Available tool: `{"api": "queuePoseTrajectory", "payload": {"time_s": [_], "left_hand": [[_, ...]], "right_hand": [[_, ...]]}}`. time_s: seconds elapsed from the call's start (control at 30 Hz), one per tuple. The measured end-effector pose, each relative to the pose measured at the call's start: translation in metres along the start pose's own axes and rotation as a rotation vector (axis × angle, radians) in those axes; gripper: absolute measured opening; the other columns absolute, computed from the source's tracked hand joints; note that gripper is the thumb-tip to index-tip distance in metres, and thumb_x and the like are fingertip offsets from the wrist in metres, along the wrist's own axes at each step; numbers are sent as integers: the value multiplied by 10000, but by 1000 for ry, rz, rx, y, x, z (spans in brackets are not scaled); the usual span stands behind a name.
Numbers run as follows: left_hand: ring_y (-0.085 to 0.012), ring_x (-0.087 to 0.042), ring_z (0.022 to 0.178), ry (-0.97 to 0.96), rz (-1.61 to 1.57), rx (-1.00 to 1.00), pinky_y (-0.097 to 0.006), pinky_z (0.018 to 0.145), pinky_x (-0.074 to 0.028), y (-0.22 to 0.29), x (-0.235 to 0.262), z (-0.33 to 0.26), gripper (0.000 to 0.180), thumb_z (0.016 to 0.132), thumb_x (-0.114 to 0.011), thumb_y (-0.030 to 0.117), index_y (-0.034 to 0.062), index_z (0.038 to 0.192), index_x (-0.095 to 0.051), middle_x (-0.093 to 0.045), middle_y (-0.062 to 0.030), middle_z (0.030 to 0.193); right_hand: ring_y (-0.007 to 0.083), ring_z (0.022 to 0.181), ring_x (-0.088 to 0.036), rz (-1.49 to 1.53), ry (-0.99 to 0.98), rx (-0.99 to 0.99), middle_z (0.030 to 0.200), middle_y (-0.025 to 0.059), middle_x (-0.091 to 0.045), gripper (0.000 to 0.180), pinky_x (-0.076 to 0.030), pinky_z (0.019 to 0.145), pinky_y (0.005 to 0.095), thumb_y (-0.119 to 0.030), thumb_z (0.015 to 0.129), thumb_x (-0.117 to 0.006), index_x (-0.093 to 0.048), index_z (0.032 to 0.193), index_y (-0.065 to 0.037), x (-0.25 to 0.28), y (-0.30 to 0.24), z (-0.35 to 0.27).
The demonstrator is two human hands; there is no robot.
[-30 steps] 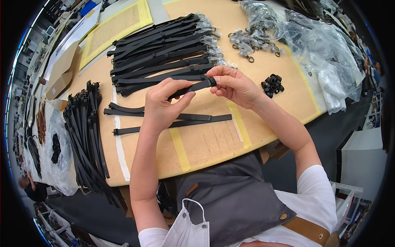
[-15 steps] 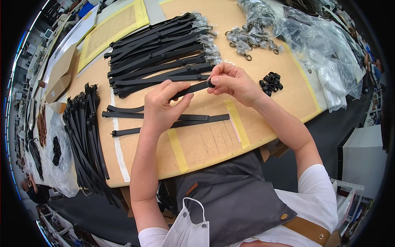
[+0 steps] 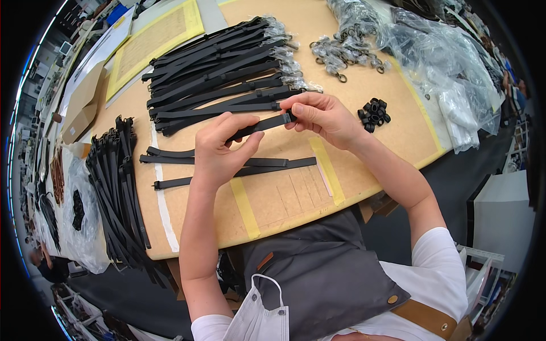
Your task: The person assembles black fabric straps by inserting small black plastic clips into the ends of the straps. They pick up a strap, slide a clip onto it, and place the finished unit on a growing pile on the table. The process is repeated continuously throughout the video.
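Both hands are holding one black strap (image 3: 259,125) above the worktop (image 3: 284,199): the left hand (image 3: 219,150) is gripping its middle, while the right hand (image 3: 321,116) is pinching its end. Clear plastic bags (image 3: 449,68) are lying far right; a flat brown cardboard box (image 3: 82,105) is sitting far left.

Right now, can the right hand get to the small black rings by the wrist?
Probably yes. The black rings lie on bare table just beside the right hand, nothing between, but its fingers pinch the strap.
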State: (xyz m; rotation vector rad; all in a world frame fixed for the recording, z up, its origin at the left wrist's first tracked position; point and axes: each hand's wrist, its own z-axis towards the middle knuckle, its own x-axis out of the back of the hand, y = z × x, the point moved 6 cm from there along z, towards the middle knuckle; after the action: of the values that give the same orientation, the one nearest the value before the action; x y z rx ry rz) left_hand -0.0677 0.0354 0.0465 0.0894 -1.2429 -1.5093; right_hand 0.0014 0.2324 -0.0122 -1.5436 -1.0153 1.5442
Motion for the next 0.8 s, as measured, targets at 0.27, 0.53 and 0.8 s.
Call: {"api": "queuePoseTrajectory", "payload": {"time_s": [0.27,0.53,0.8], "left_hand": [[-110,-584,620,-16,53,-25,-253,537,-452,0,-1,-2,225,758,-822,45,67,973,-758,-669,-27,767],[-145,-587,553,-17,123,-90,-266,496,-452,4,-2,-3,258,710,-832,37,75,957,-767,-624,-28,697],[-147,-605,549,-39,151,-119,-270,486,-453,5,0,-2,281,674,-833,18,58,944,-767,-612,-32,679]], "right_hand": [[153,1039,-692,-128,-64,45,1201,96,-676,376,-583,959,307,-35,957,-689,-627,1323,22,-15,-8,-11],[125,1065,-642,-45,-67,-83,1209,89,-654,413,-569,1012,330,36,925,-692,-606,1330,42,-18,0,-14],[153,1158,-626,-32,-69,0,1271,93,-625,483,-545,1014,312,37,911,-714,-548,1364,14,-16,4,-12]]}}
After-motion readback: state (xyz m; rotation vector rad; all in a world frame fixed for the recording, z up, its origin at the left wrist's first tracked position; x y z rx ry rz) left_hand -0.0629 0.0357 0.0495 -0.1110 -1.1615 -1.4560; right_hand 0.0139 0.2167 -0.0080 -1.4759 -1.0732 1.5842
